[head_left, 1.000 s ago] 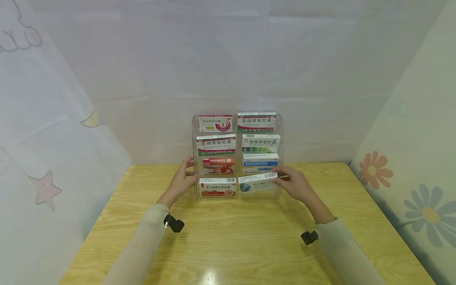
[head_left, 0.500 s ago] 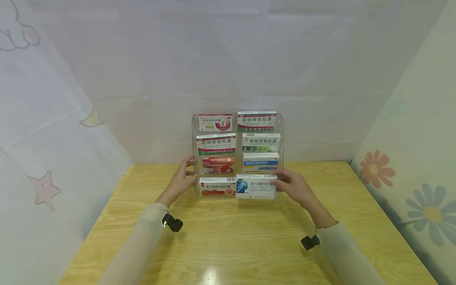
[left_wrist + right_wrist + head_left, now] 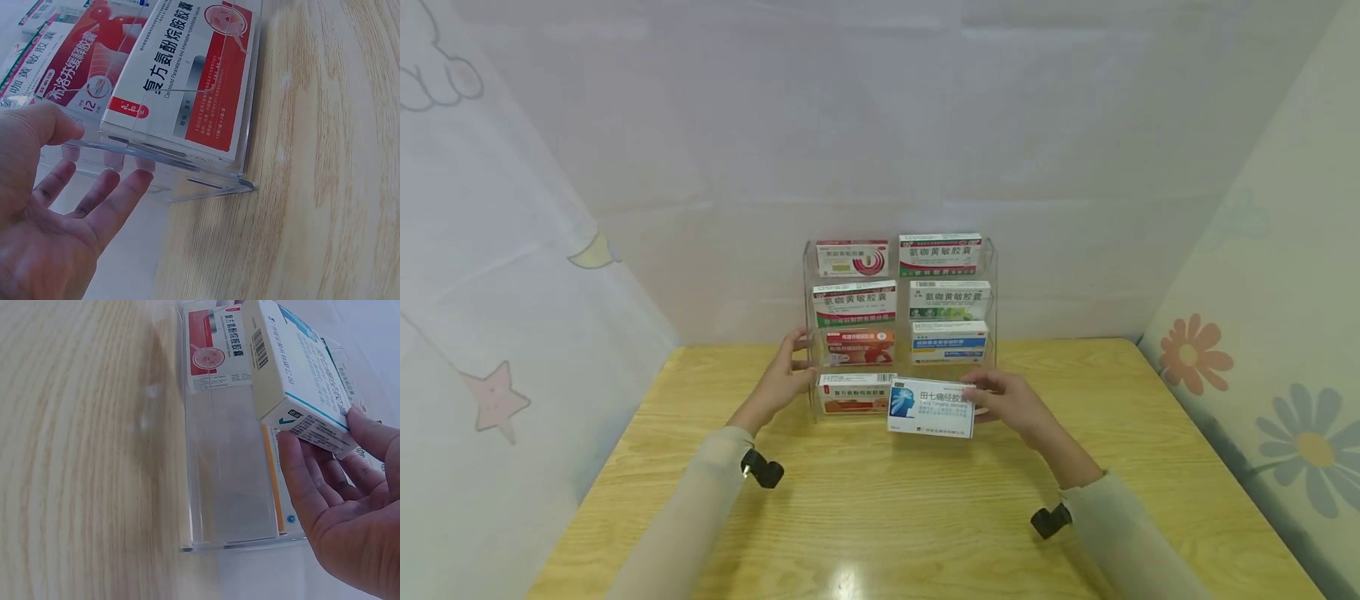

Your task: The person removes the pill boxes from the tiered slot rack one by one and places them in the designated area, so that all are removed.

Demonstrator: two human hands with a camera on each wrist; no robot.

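Head view: we see a white medicine box (image 3: 931,408) held in front of the clear rack (image 3: 903,343), at its lower right, tilted slightly and overlapping the right end of the lower-left red-and-white box (image 3: 187,75) from our angle. Our right hand (image 3: 1011,404) pinches it at its right end, the thumb on the printed face and fingers behind. The bottom-right pocket (image 3: 231,481) is bare, so we judge the step in hand to be handling this single box at that pocket while our left hand (image 3: 782,383) steadies the rack, gripping its side wall between thumb and fingers. The next move, we think, calls for a firm pinch and a path clear of the pocket's front lip.

The held box is a crisp-edged card block, smooth and printed, with a barcode on a narrow side. The rack is hard, see-through plastic, thin-walled and stepped in tiers, with seven boxes in it. Beneath lies the smooth yellow wood-grain table (image 3: 850,517); behind hangs creased pale cloth (image 3: 850,125).
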